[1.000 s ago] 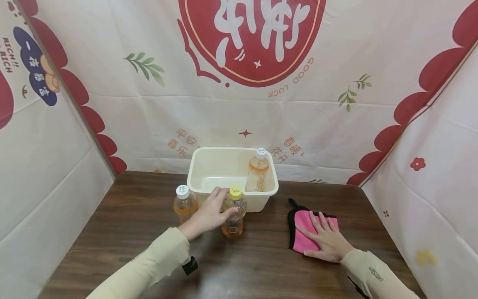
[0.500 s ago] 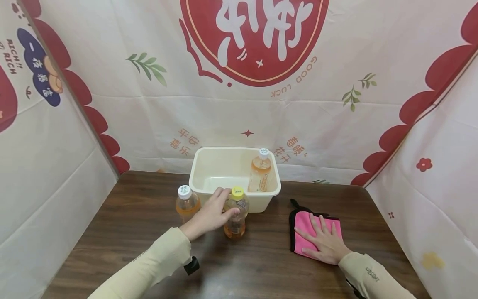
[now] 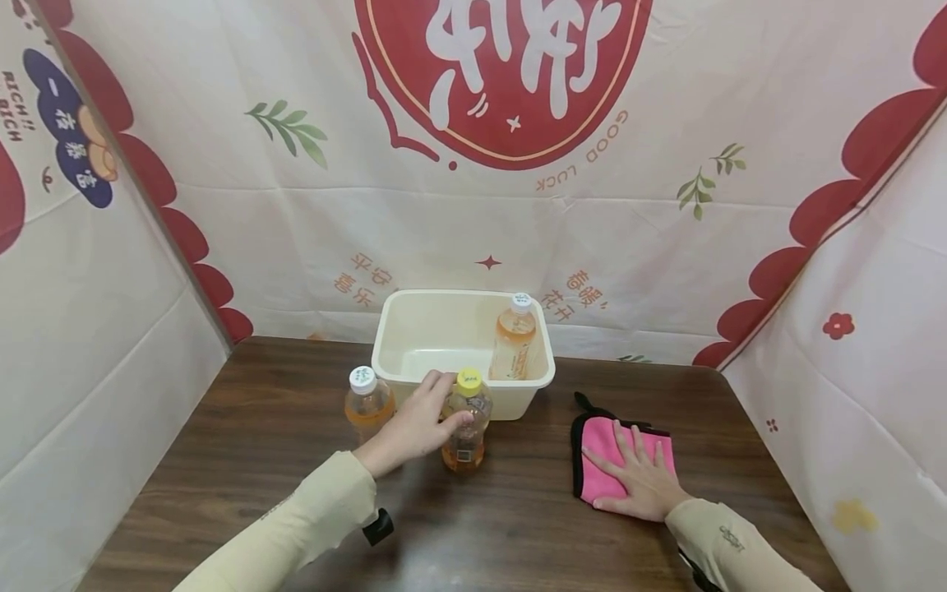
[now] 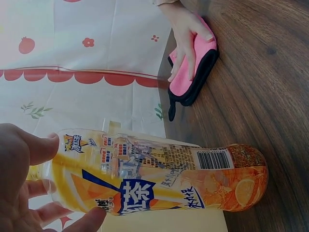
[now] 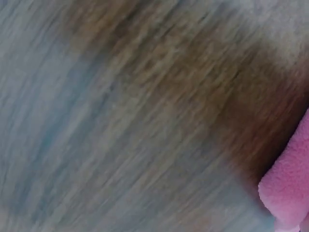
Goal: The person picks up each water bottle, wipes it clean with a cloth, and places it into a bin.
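My left hand (image 3: 420, 418) grips the upper part of a bottle of iced tea (image 3: 473, 415) with a yellow cap, which stands upright on the table. In the left wrist view the bottle (image 4: 159, 176) shows a yellow and orange label with lemon slices, thumb and fingers on opposite sides near its neck. Spread flat, my right hand (image 3: 645, 483) rests on a folded pink cloth (image 3: 601, 440) with black edging. Only a fluffy pink part of the cloth (image 5: 289, 183) shows in the right wrist view.
Behind the held bottle stands a cream plastic basin (image 3: 510, 403), with a white-capped bottle of orange drink (image 3: 513, 345) upright inside at its right. Another white-capped bottle (image 3: 367, 407) stands left of the left hand. Printed curtains (image 3: 444, 230) enclose the dark wooden table (image 3: 259, 427).
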`<state>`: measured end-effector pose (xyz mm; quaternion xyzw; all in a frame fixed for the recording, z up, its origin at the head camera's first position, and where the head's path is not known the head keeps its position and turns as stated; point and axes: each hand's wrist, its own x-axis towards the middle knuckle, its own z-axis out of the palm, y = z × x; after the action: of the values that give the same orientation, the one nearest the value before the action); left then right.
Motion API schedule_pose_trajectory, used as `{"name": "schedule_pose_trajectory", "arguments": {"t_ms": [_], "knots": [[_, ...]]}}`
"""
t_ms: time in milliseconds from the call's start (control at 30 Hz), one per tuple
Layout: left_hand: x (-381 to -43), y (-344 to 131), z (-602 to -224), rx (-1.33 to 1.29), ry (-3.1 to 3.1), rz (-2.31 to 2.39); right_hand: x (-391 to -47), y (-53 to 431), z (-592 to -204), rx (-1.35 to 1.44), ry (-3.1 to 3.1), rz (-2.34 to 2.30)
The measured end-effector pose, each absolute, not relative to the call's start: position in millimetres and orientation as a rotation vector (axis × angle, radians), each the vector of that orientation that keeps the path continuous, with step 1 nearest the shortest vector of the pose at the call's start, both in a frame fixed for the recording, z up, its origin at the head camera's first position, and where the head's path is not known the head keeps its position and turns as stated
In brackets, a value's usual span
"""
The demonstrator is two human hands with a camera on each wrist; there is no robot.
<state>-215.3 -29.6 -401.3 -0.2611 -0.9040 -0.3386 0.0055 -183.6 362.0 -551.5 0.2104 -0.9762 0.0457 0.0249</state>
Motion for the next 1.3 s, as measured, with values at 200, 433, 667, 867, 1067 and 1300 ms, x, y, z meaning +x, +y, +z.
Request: {"name": "schedule_pose_trajectory", "arguments": {"t_ms": [200,433,667,867,1067,1300], "knots": [[-215.9,-30.4,-402.0,-0.831,-2.834,-1.065,-184.3,361.7,-556.3,0.606,-3.018,0.149],[-216.6,-30.2,-403.7,-0.834,-2.824,-1.069,-186.3,362.2,-555.8,0.535,-3.078,0.28],[-215.7,-30.7,-403.0,-0.841,-2.816,-1.08,-188.1,362.0,-557.7,0.543,-3.032,0.338],[-216.2,-30.2,-402.1,-0.828,-2.829,-1.085,-190.8,362.5,-556.1,0.436,-3.061,0.457],[-216.0,-29.8,-402.6,-0.826,-2.817,-1.088,-192.8,361.3,-553.7,0.362,-3.089,0.523],[-215.6,-30.3,-402.7,-0.836,-2.806,-1.102,-192.2,359.2,-554.8,0.326,-3.017,0.607]]}}
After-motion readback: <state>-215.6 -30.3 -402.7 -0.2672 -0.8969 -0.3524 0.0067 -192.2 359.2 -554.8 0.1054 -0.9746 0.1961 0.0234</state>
